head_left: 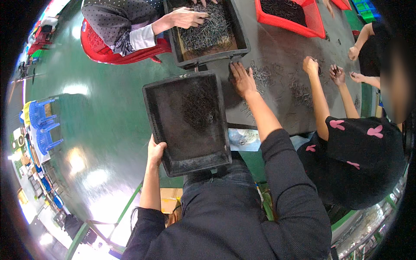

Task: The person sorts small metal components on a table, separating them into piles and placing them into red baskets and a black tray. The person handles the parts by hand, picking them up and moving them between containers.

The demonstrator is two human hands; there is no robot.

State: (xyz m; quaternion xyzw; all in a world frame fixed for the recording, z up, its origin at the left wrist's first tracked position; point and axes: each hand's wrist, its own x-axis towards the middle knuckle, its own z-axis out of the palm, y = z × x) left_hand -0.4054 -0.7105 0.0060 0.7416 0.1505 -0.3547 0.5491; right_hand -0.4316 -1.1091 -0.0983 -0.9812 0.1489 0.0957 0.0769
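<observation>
My left hand (156, 151) grips the left side of a black plastic tray (184, 147), thumb over the rim. The tray is over my lap, beside the table edge. Inside it, toward the upper right, lies a thin heap of small dark wire-like metal pieces (200, 106). My right hand (243, 80) rests on the grey table (277, 52) just right of the tray, fingers stretched out. Next to those fingers is a loose scatter of thin metal pieces (261, 76). Anything beneath the palm is hidden.
Another black tray (212, 56), full of metal pieces, stands ahead with a person's hand (188, 18) in it. A red basket (294, 28) holds dark pieces. At right, a co-worker's hands (310, 65) are near more pieces (300, 91). A red chair (97, 45) stands left.
</observation>
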